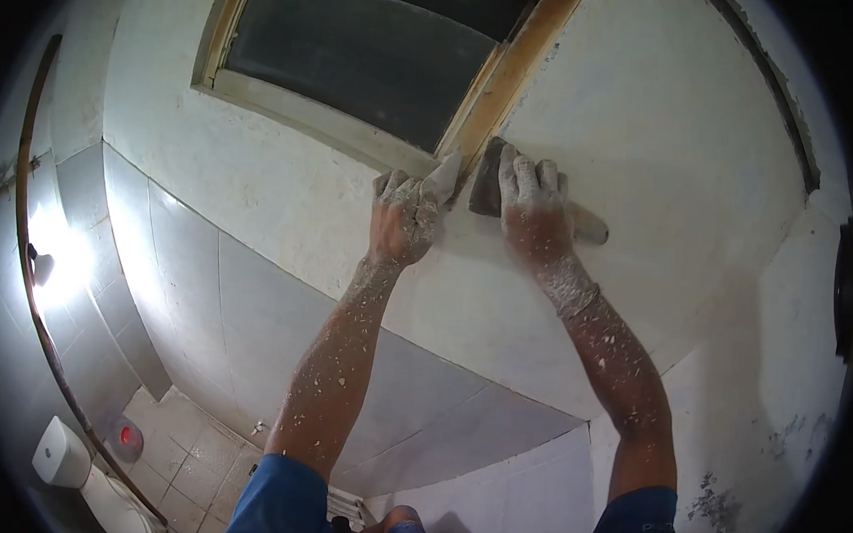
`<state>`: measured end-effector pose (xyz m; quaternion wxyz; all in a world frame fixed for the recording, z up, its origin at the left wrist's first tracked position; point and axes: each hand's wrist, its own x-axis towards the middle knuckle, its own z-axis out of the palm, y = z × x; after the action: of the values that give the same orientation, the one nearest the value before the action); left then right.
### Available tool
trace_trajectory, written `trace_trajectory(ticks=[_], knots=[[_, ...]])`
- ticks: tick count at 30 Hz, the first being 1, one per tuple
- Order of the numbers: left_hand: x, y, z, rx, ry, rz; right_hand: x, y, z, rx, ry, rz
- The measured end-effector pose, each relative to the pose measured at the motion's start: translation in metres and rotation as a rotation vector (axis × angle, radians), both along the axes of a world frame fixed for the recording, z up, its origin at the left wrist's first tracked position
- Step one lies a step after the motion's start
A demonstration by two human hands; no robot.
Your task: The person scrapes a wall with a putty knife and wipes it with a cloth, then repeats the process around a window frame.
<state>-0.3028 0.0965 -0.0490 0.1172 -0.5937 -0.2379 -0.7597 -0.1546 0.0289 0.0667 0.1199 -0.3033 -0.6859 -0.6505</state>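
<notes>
My left hand (405, 217), dusted white, is closed on a small light-coloured scraper (445, 176) whose blade points up at the lower corner of the window frame (328, 131). To its right, my right hand (538, 209) grips a wide dark-bladed putty knife (487, 179); its pale rounded handle end shows beyond the palm. That blade lies close to the wall (655, 180) beside the frame's brown upright (498, 90). White flecks cover both forearms.
Grey tiles (284, 309) line the lower wall. A long curved brown pole (22, 187) stands at the left, near a bright lamp (43, 268). Far below are a white toilet (61, 453), a basin with something red (125, 437) and the tiled floor (198, 479).
</notes>
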Motion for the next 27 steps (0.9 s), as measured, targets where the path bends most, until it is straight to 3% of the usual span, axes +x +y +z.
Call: trace_trajectory(ticks=[2,4,5,8,12,14,17,21,22,24,26,27], knots=[[0.004,-0.005,-0.003,-0.014,0.006,-0.027,0.005,0.009,-0.024,0.048,-0.041,-0.022],[-0.001,-0.003,0.0,-0.013,0.005,-0.039,0.001,0.009,-0.043,-0.111,-0.082,0.066],[-0.002,-0.002,-0.001,-0.017,0.022,-0.048,-0.006,0.002,-0.028,0.04,-0.084,-0.03],[-0.005,0.002,-0.001,-0.028,0.032,-0.062,-0.021,-0.003,-0.014,-0.013,-0.02,-0.113],[-0.002,-0.001,0.001,0.063,-0.024,-0.088,-0.017,-0.001,-0.026,-0.005,-0.114,0.001],[-0.006,-0.002,0.0,-0.003,-0.008,-0.13,-0.017,-0.002,-0.017,-0.041,0.008,-0.119],[-0.006,-0.005,-0.004,-0.079,0.06,-0.119,-0.008,-0.005,-0.041,-0.074,-0.111,-0.116],[-0.004,-0.002,0.0,0.019,0.005,-0.104,-0.003,-0.002,0.0,0.198,-0.063,-0.096],[-0.005,-0.003,-0.002,-0.02,0.02,-0.1,-0.009,-0.008,0.021,0.046,0.069,-0.124],[-0.006,0.005,0.0,-0.006,0.006,-0.097,-0.007,-0.001,0.016,0.08,0.046,-0.094],[-0.001,0.002,-0.005,0.003,-0.009,-0.106,0.001,0.003,-0.015,0.144,-0.244,-0.039],[-0.002,0.001,-0.002,0.021,-0.014,-0.108,-0.003,0.005,-0.019,0.042,-0.163,0.122]])
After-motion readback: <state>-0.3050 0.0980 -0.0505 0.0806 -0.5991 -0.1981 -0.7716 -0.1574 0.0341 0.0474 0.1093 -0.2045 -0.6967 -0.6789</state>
